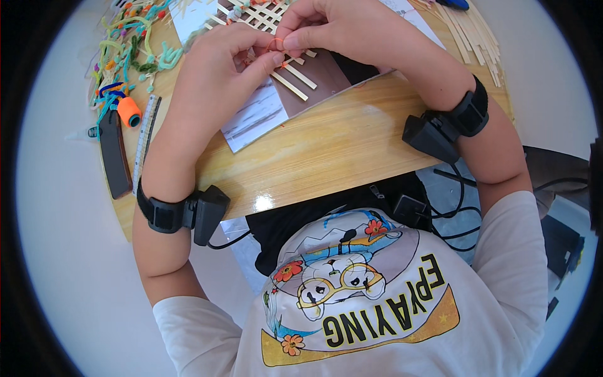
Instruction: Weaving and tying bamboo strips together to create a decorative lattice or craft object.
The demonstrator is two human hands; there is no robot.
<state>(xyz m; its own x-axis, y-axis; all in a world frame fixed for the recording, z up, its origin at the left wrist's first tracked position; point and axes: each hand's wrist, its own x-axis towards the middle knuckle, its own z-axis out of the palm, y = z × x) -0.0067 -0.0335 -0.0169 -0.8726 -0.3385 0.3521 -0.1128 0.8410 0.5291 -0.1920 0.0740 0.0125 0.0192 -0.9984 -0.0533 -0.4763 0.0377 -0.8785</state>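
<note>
A lattice of pale flat wooden strips (pixel 290 87) lies at the top middle, its strip ends pointing toward me. My left hand (pixel 229 60) is closed at its near side, thumb and forefinger pinching the strips where orange thread (pixel 274 41) is wound. Close against it, my right hand (pixel 339 28) pinches that thread between thumb and forefinger. The fingertips nearly meet and partly hide the thread's loop. Multicoloured yarn shows woven at the lattice's far part, which the frame's upper edge cuts off.
Under the lattice is a printed sheet (pixel 257 119) on the wooden table (pixel 314 151). Tangled yarn (pixel 135 44), an orange thread spool (pixel 129 112), a ruler (pixel 146 138) and a dark oblong object (pixel 114 157) lie at left. Loose strips (pixel 468 31) lie at far right.
</note>
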